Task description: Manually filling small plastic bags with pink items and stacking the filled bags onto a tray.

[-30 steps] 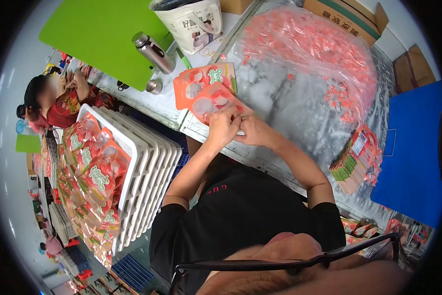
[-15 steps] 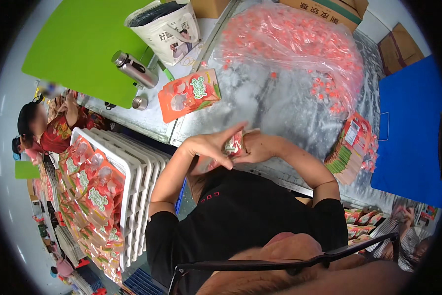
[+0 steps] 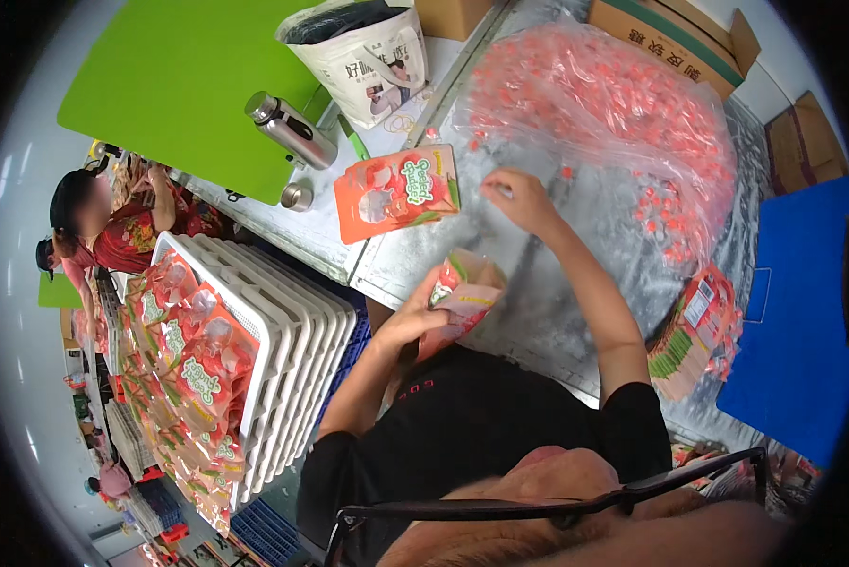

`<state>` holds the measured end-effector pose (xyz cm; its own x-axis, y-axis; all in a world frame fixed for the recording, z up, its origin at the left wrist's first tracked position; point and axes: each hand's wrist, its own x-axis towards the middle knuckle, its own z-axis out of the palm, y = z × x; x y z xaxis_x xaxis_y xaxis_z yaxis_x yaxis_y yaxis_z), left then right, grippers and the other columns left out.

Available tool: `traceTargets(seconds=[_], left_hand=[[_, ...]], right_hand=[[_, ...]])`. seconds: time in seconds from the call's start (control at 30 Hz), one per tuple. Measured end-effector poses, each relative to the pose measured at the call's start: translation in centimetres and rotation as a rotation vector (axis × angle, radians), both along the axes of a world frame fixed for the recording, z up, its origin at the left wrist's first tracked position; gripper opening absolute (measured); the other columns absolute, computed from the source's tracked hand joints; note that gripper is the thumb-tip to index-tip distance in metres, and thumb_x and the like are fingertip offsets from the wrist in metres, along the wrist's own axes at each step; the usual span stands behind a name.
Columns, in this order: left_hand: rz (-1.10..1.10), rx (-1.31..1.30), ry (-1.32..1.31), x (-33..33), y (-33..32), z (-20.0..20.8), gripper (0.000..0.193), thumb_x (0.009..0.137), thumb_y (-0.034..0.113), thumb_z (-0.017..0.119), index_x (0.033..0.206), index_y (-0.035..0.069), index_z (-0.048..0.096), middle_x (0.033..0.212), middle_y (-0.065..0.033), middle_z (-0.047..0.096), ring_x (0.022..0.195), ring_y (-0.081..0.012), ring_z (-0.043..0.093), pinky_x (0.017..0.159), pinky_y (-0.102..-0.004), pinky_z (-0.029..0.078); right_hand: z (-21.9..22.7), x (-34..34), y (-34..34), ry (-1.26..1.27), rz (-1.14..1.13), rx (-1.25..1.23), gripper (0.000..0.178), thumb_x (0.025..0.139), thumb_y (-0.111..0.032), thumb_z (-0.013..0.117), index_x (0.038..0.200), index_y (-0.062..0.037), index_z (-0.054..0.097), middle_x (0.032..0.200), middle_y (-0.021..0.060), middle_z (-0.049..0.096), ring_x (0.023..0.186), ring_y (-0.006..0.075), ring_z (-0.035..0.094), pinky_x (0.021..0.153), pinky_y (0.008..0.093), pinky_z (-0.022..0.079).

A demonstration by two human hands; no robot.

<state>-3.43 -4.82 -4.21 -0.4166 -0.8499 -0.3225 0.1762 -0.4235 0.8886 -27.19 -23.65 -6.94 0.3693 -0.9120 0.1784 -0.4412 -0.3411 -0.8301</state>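
Observation:
My left hand (image 3: pixel 415 317) grips an open orange pouch (image 3: pixel 467 298) and holds it near the edge of the metal table (image 3: pixel 528 312), in front of my chest. My right hand (image 3: pixel 519 197) reaches forward over the table with its fingers curled; whether a candy is in them I cannot tell. It is close to a large clear plastic bag (image 3: pixel 604 104) full of small red wrapped candies. A filled orange pouch (image 3: pixel 396 189) lies flat on the table to the left of my right hand.
A stack of flat pouches (image 3: pixel 694 331) lies at the table's right. White trays (image 3: pixel 287 350) with filled pouches stand at my left. A steel flask (image 3: pixel 290 130), its cup (image 3: pixel 297 197), a printed white bag (image 3: pixel 368 57) and cardboard boxes (image 3: pixel 670 38) sit farther back. Another person (image 3: pixel 112 227) works at the left.
My hands were together at my chest. Now my right hand has stretched out toward the candy bag, while my left hand keeps the open pouch near the table edge.

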Motion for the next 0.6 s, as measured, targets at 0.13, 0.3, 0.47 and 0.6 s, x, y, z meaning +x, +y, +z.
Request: traceTargets(seconds=[0.13, 0.3, 0.47, 0.6], left_hand=[[0.121, 0.035, 0.071, 0.8, 0.8, -0.7, 0.099, 0.069, 0.000, 0.063, 0.161, 0.007, 0.027, 0.147, -0.0136, 0.051, 0.138, -0.0272, 0.051, 0.116, -0.0410, 0.039], [0.121, 0.169, 0.168, 0.4, 0.7, -0.9, 0.099, 0.073, -0.003, 0.062, 0.163, 0.014, 0.024, 0.146, -0.0160, 0.052, 0.134, -0.0295, 0.055, 0.111, -0.0429, 0.046], [0.165, 0.190, 0.178, 0.5, 1.1, -2.2, 0.097, 0.076, -0.004, 0.062, 0.163, 0.015, 0.024, 0.146, -0.0151, 0.053, 0.130, -0.0301, 0.057, 0.104, -0.0430, 0.052], [0.145, 0.181, 0.184, 0.5, 0.6, -2.3, 0.097, 0.077, -0.005, 0.062, 0.163, 0.015, 0.024, 0.145, -0.0159, 0.054, 0.128, -0.0309, 0.059, 0.103, -0.0422, 0.053]], right_hand=[[-7.3, -0.5, -10.5, 0.518, -0.353, -0.359, 0.043, 0.087, -0.017, 0.068, 0.127, -0.0004, 0.064, 0.126, 0.0216, 0.065, 0.117, 0.0424, 0.062, 0.096, 0.0527, 0.051], [-7.1, -3.2, -21.9, 0.454, -0.327, -0.412, 0.053, 0.092, -0.042, 0.064, 0.139, -0.0175, 0.057, 0.149, 0.0137, 0.051, 0.134, 0.0454, 0.048, 0.108, 0.0661, 0.038], [-6.3, 1.6, -16.0, 0.686, -0.226, -0.377, 0.052, 0.091, -0.051, 0.065, 0.137, -0.0275, 0.062, 0.155, 0.0111, 0.045, 0.144, 0.0448, 0.036, 0.109, 0.0777, 0.026], [-7.1, 0.3, -10.4, 0.740, -0.201, -0.349, 0.059, 0.093, -0.053, 0.065, 0.147, -0.0334, 0.055, 0.162, 0.0082, 0.038, 0.150, 0.0451, 0.028, 0.113, 0.0801, 0.016]])
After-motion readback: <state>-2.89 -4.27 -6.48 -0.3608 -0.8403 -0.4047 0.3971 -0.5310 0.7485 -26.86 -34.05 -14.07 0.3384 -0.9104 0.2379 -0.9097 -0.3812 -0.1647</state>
